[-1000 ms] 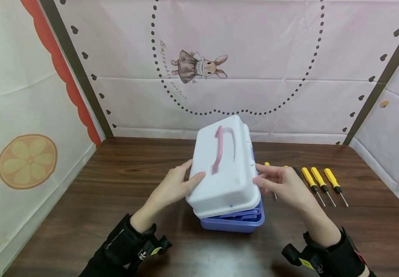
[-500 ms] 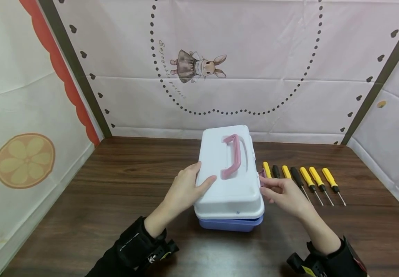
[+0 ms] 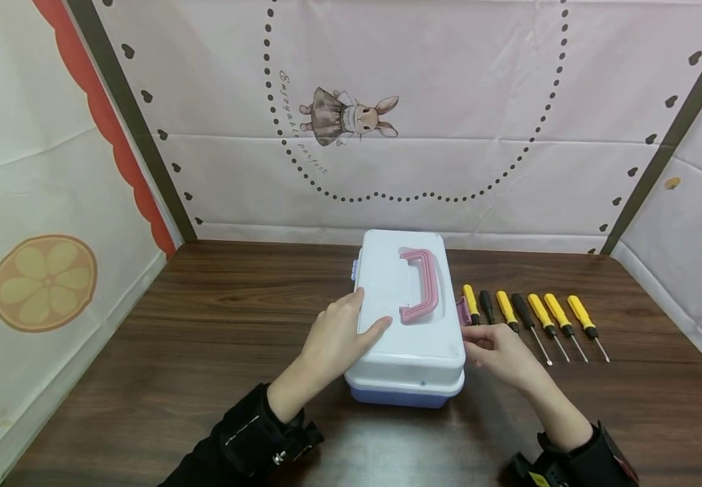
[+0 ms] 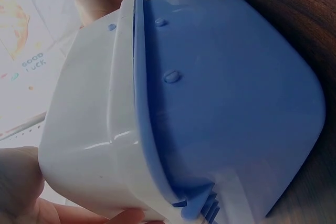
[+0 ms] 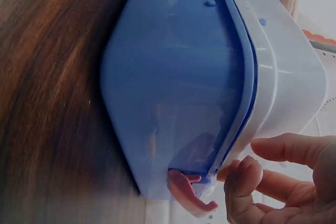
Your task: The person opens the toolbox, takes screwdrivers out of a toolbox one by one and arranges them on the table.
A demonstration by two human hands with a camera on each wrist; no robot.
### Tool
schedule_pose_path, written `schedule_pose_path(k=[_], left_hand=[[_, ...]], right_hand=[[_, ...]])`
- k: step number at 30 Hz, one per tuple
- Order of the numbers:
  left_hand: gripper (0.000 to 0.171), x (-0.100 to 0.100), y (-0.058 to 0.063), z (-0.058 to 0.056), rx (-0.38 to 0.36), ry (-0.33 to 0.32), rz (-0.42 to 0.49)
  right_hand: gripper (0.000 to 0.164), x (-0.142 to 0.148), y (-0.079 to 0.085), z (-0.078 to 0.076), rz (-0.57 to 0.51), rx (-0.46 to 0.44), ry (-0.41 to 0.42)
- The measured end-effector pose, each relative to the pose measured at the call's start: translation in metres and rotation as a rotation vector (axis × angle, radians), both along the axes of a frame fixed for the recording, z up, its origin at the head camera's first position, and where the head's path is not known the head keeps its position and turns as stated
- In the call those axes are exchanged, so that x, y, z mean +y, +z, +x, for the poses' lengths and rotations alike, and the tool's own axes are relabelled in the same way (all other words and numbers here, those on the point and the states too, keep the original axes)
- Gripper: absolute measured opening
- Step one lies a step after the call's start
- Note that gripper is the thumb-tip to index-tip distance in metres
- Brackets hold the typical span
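Observation:
A toolbox stands in the middle of the table, its white lid [image 3: 381,291] down on the blue base [image 3: 396,398]. A pink handle [image 3: 429,284] stands on the lid. My left hand [image 3: 335,338] rests against the lid's left side, thumb on top. At the right side, my right hand [image 3: 503,352] has its fingertips by the lid edge, below a pink latch [image 3: 463,311]. In the right wrist view that latch [image 5: 191,195] hangs swung out from the base, apart from the fingers. A blue latch [image 4: 202,203] shows in the left wrist view.
Right of the toolbox several screwdrivers lie in a row, yellow-handled ones [image 3: 579,311] and black-handled ones [image 3: 523,311]. The brown wooden table [image 3: 235,304] is bounded by white printed cloth walls [image 3: 448,81] at the back and both sides.
The lid, first tilted and askew over the base, has come down flat and sits on it. Both hands have followed it, and the handle leans more to the right.

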State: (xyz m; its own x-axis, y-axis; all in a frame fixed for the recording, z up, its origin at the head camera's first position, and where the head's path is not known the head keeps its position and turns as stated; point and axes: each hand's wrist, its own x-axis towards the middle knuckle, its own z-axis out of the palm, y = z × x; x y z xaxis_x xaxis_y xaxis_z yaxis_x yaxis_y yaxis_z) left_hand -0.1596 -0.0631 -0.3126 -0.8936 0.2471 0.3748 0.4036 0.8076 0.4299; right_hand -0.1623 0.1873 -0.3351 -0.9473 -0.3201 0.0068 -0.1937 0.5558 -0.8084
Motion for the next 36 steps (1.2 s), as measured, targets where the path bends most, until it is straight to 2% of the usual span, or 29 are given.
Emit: schedule_pose_path(k=[6, 8, 11, 13, 15, 18, 20, 23, 25, 31, 36], left_hand=[[0.062, 0.0, -0.001, 0.001, 0.012, 0.008, 0.001], [0.062, 0.0, -0.002, 0.001, 0.008, 0.005, 0.001], [0.062, 0.0, -0.002, 0.001, 0.004, 0.004, 0.002], [0.062, 0.0, -0.002, 0.002, 0.004, 0.006, 0.006], [0.063, 0.0, -0.002, 0.003, 0.008, 0.009, 0.011], [0.062, 0.0, -0.002, 0.003, 0.016, 0.007, 0.019], [0.062, 0.0, -0.002, 0.003, 0.02, 0.006, 0.021], [0.063, 0.0, -0.002, 0.003, 0.02, 0.007, 0.022], [0.063, 0.0, -0.002, 0.003, 0.02, 0.008, 0.022], [0.063, 0.0, -0.002, 0.002, 0.022, 0.008, 0.024], [0.063, 0.0, -0.002, 0.003, 0.026, 0.013, 0.018]], right_hand=[[0.035, 0.005, 0.005, -0.003, 0.075, 0.011, -0.019], [0.033, 0.008, 0.006, -0.006, 0.088, 0.031, -0.071], [0.033, 0.013, 0.007, -0.013, 0.063, 0.039, -0.194], [0.041, 0.014, 0.006, -0.019, 0.018, 0.014, -0.256], [0.052, 0.015, 0.003, -0.025, -0.033, -0.037, -0.28], [0.068, 0.016, -0.002, -0.034, -0.163, -0.161, -0.248], [0.072, 0.017, -0.007, -0.039, -0.264, -0.251, -0.207], [0.07, 0.019, -0.014, -0.046, -0.404, -0.372, -0.136], [0.065, 0.02, -0.019, -0.049, -0.459, -0.427, -0.105], [0.046, 0.018, -0.025, -0.051, -0.555, -0.495, -0.083], [0.048, 0.014, -0.025, -0.051, -0.523, -0.497, -0.083]])
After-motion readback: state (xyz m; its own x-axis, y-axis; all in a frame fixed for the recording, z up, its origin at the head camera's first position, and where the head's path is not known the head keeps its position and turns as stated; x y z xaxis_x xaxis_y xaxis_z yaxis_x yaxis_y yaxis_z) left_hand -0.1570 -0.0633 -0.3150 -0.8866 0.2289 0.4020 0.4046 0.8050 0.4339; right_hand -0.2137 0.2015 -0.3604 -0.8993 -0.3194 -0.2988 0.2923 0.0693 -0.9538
